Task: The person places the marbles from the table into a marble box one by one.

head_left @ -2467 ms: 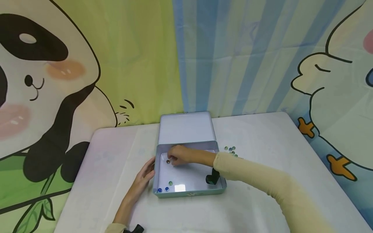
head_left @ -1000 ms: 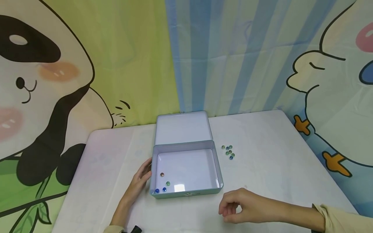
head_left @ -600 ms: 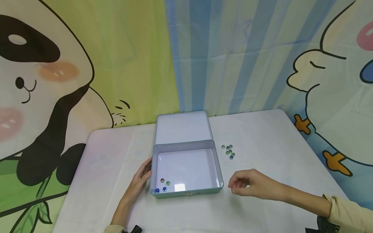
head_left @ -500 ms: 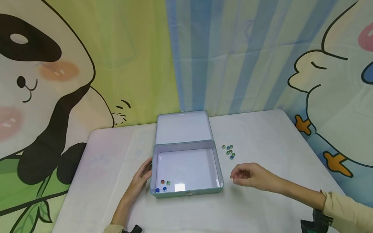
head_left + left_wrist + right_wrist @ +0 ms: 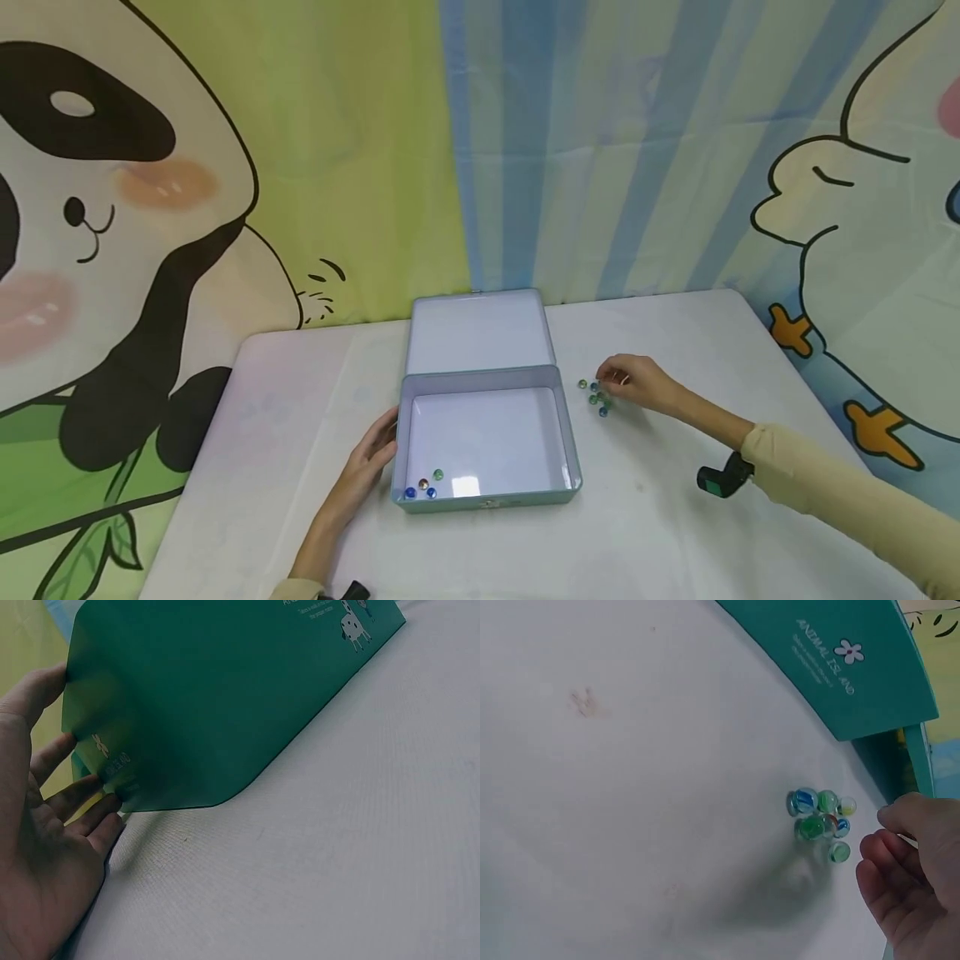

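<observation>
My left hand (image 5: 369,458) rests against the left wall of an open hinged tin box (image 5: 487,502), fingers extended along its side. In the left wrist view, the fingertips (image 5: 112,802) touch the green printed wall near its corner. Inside the tin, at the front left, lie two blue marbles (image 5: 431,493), a green marble (image 5: 438,474) and a brownish marble (image 5: 423,483). Right of the tin, my right hand (image 5: 633,383) hovers over a cluster of glass marbles (image 5: 810,827), fingers loosely bent. In the right wrist view, thumb and fingers are apart with nothing between them, beside a green marble (image 5: 839,852).
The tin's lid (image 5: 480,333) leans back toward the curtain (image 5: 360,167) behind the table. A white cloth covers the table (image 5: 675,517). Cartoon panels, with a panda at left, enclose the back and sides. A black wrist camera (image 5: 726,477) sits on the right forearm.
My right hand has left the tin, swung out to the right and moved forward over the loose marbles. The brownish marble has rolled to the tin's front left. The left hand stays put.
</observation>
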